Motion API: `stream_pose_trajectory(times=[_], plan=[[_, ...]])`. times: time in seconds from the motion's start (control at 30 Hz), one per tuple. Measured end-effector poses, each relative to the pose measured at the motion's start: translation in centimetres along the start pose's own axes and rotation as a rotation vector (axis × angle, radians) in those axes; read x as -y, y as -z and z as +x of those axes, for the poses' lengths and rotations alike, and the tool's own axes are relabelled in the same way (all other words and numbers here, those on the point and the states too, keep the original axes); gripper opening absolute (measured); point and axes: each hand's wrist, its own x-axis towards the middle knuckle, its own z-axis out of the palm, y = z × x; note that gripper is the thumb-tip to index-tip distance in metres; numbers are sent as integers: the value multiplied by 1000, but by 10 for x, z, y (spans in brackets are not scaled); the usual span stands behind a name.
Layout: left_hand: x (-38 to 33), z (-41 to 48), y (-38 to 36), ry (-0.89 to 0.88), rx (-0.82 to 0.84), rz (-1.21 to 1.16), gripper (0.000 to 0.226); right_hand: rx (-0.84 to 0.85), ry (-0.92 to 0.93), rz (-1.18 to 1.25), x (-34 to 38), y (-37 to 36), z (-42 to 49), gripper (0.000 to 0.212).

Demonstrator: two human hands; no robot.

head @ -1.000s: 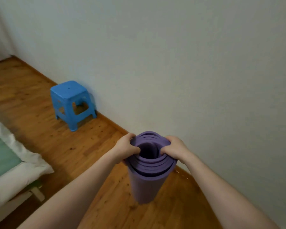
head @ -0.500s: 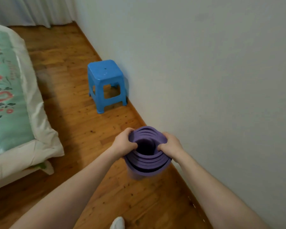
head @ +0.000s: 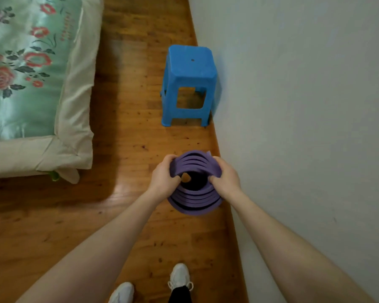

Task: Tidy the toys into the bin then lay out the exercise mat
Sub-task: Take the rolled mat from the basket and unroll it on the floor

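A rolled purple exercise mat (head: 195, 201) stands on end, seen from straight above, so its spiral layers and dark hollow core show. My left hand (head: 163, 179) grips the top rim on the left side, with the thumb inside the core. On the right side my right hand (head: 224, 180) clutches the rim the same way. The roll hangs over the wooden floor close to the white wall. No toys or bin are in view.
A blue plastic stool (head: 189, 84) stands against the white wall (head: 304, 106) just beyond the mat. A bed with a green floral quilt (head: 31, 73) fills the upper left. Wooden floor (head: 129, 138) lies between bed and wall. My white shoes (head: 179, 276) show at the bottom.
My view has tilted down and swung left, so the bed, the stool and my shoes have come into sight. Both hands have kept their hold on the mat's top rim.
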Motion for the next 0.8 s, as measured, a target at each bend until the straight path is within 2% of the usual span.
stream_pose_trajectory(times=[0.07,0.13,0.27,0.47,0.53,0.67,0.8], plan=[[13,9,-18,-13,-45,-18,51,-12,28,11,-15,-8,15,43],[29,16,-40,-3,-72,-28,50,-9,19,49,-38,-21,24,45],[62,20,-79,39,3,46,48,12,-54,90,-90,-49,20,55],[101,-4,-109,25,57,148,46,-27,-76,123,-133,-78,-4,54],[112,-24,-117,27,79,195,52,-21,-76,109,-142,-87,-24,54],[151,-66,-133,46,175,300,85,-23,-44,45,-160,-118,-71,55],[202,-105,-153,10,222,363,89,-52,-37,43,-190,-154,-114,52]])
